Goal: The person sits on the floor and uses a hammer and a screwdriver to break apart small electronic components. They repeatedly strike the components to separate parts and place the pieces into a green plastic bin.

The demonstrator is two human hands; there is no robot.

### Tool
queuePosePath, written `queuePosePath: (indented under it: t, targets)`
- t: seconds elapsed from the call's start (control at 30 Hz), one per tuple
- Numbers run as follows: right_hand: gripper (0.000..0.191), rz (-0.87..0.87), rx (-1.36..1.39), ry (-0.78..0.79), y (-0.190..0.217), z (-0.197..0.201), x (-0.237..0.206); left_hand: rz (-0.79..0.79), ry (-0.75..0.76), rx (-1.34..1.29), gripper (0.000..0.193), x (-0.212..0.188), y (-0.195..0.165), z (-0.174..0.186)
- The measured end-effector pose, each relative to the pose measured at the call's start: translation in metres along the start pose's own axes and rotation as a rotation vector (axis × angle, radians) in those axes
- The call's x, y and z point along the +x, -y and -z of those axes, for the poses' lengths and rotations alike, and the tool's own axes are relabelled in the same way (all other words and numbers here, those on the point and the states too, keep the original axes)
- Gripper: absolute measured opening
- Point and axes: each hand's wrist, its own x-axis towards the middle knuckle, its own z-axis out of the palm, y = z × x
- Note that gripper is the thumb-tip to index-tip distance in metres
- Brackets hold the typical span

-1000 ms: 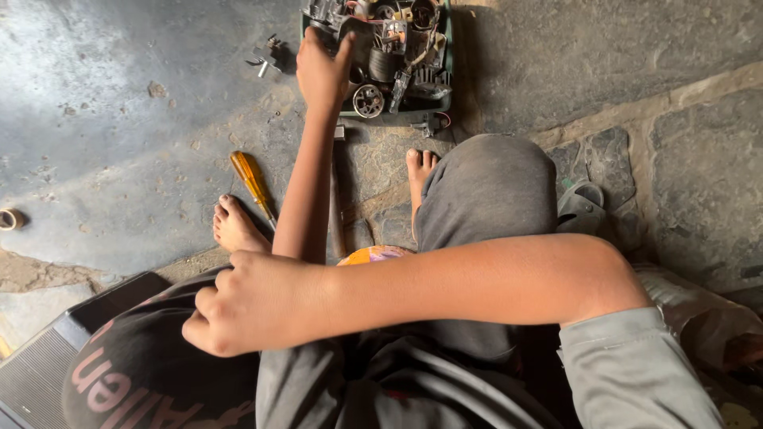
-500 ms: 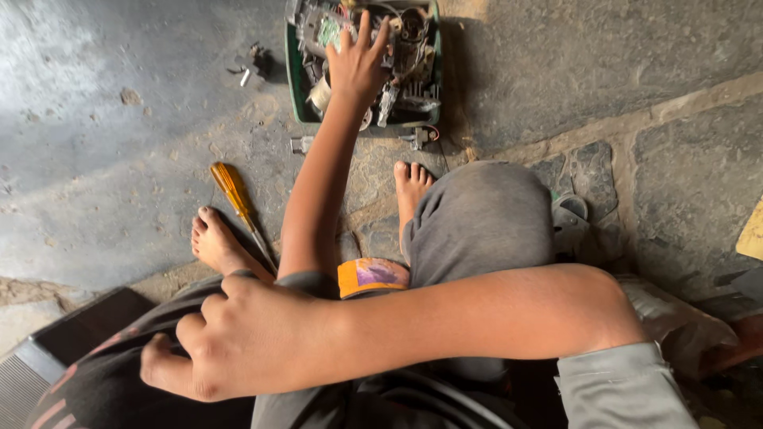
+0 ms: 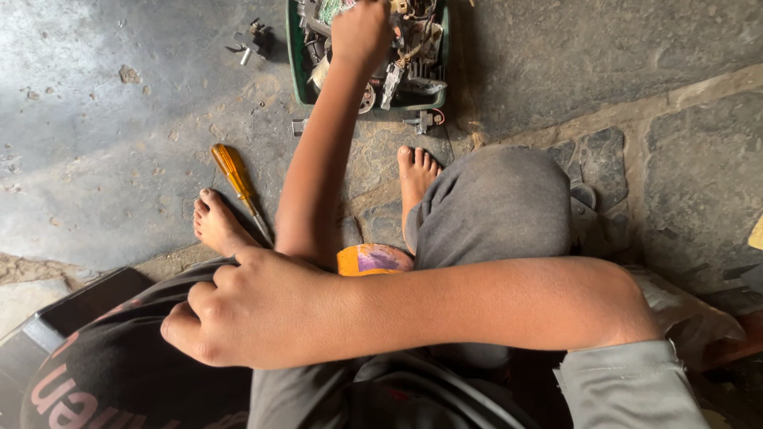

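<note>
The left hand (image 3: pixel 362 32) reaches straight forward into a green tray (image 3: pixel 295 71) of small metal parts and wires that sits on the stone floor (image 3: pixel 95 119) ahead of the bare feet. It is seen from the back, with the fingers curled down among the pieces, so I cannot tell whether they have closed on anything. The right hand (image 3: pixel 230 314) lies across the body on the left knee, its fingers curled together in a loose fist with nothing showing in it. The top of the view cuts off the tray's far end. Its near rim runs left to right and its side walls run away from the person, so I cannot tell which way its long axis lies. As for risk, the parts look sharp and tangled, and a blind grab could nick a finger or drag a wire out and spill pieces over the low rim. A loose metal part (image 3: pixel 427 121) lies just outside the rim near the right foot (image 3: pixel 417 175), where a shifting foot could press on it. The yellow-handled screwdriver (image 3: pixel 238 187) lies aslant with its handle away and its tip just beside the left foot (image 3: pixel 216 226), which could roll it or get pricked.
</note>
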Motion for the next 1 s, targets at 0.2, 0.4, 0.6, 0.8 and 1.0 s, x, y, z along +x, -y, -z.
queuePosePath:
  t: [0.2, 0.4, 0.6, 0.8, 1.0]
  targets:
    - [0.011, 0.043, -0.123, 0.100, 0.001, -0.010, -0.003, -0.025, 0.175, 0.027, 0.030, -0.056, -0.019, -0.036]
    - [0.011, 0.034, -0.145, 0.121, 0.003, -0.017, -0.009, 0.053, -0.088, -0.116, 0.023, -0.053, -0.004, -0.038]
    - [0.008, 0.136, -0.090, 0.074, 0.004, -0.010, -0.016, 0.031, -0.028, -1.110, 0.024, -0.041, 0.050, 0.046]
    - [0.012, 0.187, -0.054, 0.226, 0.016, -0.021, -0.021, -0.053, -0.096, -1.412, 0.020, -0.094, 0.029, 0.134]
    - [0.013, 0.240, 0.172, 0.206, 0.025, -0.022, -0.030, -0.227, -0.582, -0.463, 0.040, -0.158, -0.043, 0.243]
